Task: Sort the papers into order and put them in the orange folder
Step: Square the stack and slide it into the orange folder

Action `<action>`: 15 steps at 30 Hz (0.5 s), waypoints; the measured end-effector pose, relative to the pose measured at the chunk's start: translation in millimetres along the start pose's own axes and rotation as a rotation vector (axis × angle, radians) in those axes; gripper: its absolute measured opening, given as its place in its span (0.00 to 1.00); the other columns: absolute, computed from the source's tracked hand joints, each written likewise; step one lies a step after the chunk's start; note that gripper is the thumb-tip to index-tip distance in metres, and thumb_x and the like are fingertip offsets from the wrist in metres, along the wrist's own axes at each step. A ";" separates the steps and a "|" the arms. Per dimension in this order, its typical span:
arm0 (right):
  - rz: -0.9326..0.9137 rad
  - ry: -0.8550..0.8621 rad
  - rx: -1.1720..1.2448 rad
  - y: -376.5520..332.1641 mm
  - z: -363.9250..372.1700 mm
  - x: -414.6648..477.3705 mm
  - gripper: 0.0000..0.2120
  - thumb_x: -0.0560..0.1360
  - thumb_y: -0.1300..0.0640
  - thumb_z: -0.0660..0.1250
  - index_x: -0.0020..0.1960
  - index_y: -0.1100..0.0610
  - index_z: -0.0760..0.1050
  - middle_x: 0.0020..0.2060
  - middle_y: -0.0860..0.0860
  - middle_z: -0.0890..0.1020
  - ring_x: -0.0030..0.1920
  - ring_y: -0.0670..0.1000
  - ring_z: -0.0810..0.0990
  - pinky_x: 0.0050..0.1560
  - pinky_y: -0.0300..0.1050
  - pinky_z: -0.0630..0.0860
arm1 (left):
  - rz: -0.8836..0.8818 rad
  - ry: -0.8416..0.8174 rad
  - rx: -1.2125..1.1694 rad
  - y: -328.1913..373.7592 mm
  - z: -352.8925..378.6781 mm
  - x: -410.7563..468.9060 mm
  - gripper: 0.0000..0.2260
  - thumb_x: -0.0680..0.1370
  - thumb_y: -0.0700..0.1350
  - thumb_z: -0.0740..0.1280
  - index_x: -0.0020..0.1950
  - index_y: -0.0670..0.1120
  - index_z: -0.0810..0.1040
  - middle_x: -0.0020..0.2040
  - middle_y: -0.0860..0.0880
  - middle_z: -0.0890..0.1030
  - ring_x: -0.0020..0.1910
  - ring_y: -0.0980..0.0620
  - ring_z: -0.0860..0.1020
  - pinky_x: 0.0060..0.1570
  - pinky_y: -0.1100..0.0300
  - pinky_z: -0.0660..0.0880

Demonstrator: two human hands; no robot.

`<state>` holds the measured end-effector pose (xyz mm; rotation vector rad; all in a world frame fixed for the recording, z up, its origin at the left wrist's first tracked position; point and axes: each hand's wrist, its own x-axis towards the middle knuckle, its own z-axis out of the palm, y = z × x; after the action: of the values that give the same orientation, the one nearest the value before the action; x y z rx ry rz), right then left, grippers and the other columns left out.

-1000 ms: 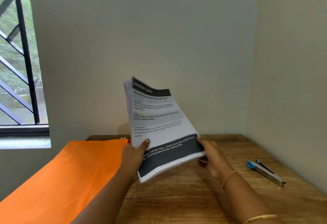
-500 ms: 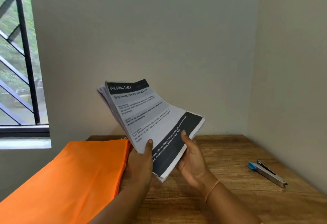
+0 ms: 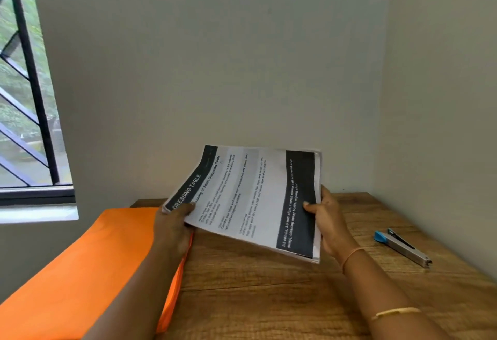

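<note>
A stack of printed papers (image 3: 250, 194) with black header and footer bands is held in the air above the wooden table (image 3: 269, 286), turned sideways with the heading at the left. My left hand (image 3: 173, 222) grips the stack's left corner, thumb on top. My right hand (image 3: 326, 221) grips the right end, its thumb on the black footer band. The orange folder (image 3: 88, 269) lies closed on the left part of the table, hanging over its left edge, just below my left hand.
A stapler (image 3: 402, 247) with a blue end lies on the table at the right, near the side wall. Walls close the table at the back and right. A barred window (image 3: 24, 97) is at the left.
The stack has been turned from upright to sideways and lowered toward the table. My right hand moved from under the stack to its right end.
</note>
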<state>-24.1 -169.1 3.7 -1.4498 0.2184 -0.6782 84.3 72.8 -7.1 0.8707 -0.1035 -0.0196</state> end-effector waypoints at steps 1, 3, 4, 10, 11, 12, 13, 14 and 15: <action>-0.034 -0.001 -0.038 -0.1 -1.8 0.9 0.14 0.78 0.68 0.58 0.61 0.57 0.71 0.48 0.56 0.81 0.46 0.55 0.81 0.46 0.52 0.80 | -0.027 0.002 0.041 3.2 -3.1 2.2 0.13 0.74 0.28 0.63 0.56 0.38 0.72 0.55 0.35 0.79 0.47 0.41 0.81 0.39 0.49 0.82; -0.140 0.014 -0.112 -3.2 -5.2 0.5 0.12 0.79 0.66 0.58 0.59 0.55 0.70 0.45 0.51 0.79 0.44 0.50 0.80 0.40 0.42 0.77 | -0.073 -0.005 0.197 8.7 -5.2 3.5 0.14 0.72 0.29 0.67 0.55 0.39 0.70 0.55 0.35 0.78 0.50 0.37 0.80 0.48 0.43 0.80; -0.212 0.029 -0.148 -4.5 -6.9 0.3 0.11 0.79 0.65 0.58 0.58 0.54 0.70 0.44 0.49 0.79 0.43 0.49 0.79 0.38 0.39 0.75 | -0.072 -0.022 0.316 11.1 -5.0 2.9 0.17 0.71 0.29 0.69 0.57 0.39 0.70 0.54 0.35 0.79 0.50 0.37 0.80 0.50 0.41 0.78; -0.602 0.161 -0.354 -3.0 -9.7 -3.1 0.10 0.80 0.63 0.58 0.59 0.53 0.69 0.44 0.43 0.77 0.43 0.43 0.80 0.38 0.37 0.78 | 0.313 -0.237 0.994 -1.0 10.0 -17.1 0.18 0.71 0.35 0.72 0.56 0.48 0.71 0.46 0.55 0.78 0.44 0.61 0.77 0.36 0.70 0.71; -0.617 0.186 -0.343 -3.8 -9.4 -2.5 0.09 0.80 0.63 0.59 0.59 0.54 0.68 0.44 0.42 0.77 0.43 0.42 0.79 0.37 0.36 0.78 | 0.344 -0.236 1.012 -5.1 11.1 -18.2 0.17 0.72 0.36 0.72 0.55 0.49 0.71 0.45 0.57 0.77 0.42 0.63 0.76 0.34 0.71 0.71; -0.599 0.204 -0.316 -3.3 -10.0 -1.5 0.09 0.80 0.63 0.59 0.58 0.54 0.67 0.44 0.42 0.76 0.43 0.41 0.79 0.35 0.35 0.78 | 0.349 -0.222 1.018 -8.8 10.1 -18.7 0.15 0.72 0.37 0.72 0.53 0.49 0.71 0.44 0.58 0.77 0.41 0.64 0.75 0.33 0.71 0.70; -0.548 0.217 -0.286 -1.3 -11.3 -0.1 0.08 0.79 0.63 0.59 0.56 0.53 0.67 0.44 0.43 0.76 0.42 0.41 0.79 0.34 0.35 0.77 | 0.333 -0.208 1.022 -12.2 8.3 -18.5 0.14 0.72 0.37 0.72 0.51 0.49 0.72 0.43 0.58 0.77 0.41 0.63 0.75 0.33 0.72 0.70; -0.472 0.226 -0.269 2.7 -12.7 1.9 0.08 0.79 0.63 0.59 0.55 0.52 0.67 0.45 0.46 0.77 0.42 0.43 0.79 0.34 0.35 0.76 | 0.298 -0.208 1.035 -15.6 5.8 -17.2 0.14 0.72 0.37 0.72 0.49 0.50 0.72 0.43 0.57 0.77 0.42 0.60 0.77 0.34 0.71 0.70; -0.382 0.235 -0.274 8.9 -13.8 3.7 0.07 0.79 0.62 0.60 0.55 0.52 0.67 0.47 0.49 0.78 0.42 0.44 0.78 0.35 0.37 0.75 | 0.257 -0.222 1.055 -18.2 3.7 -16.8 0.14 0.71 0.36 0.72 0.48 0.50 0.72 0.44 0.55 0.78 0.44 0.56 0.78 0.35 0.70 0.70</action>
<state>-25.8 -182.9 -5.8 -1.6923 0.2247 -1.1685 67.6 59.2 -20.1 1.9016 -0.4585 0.1963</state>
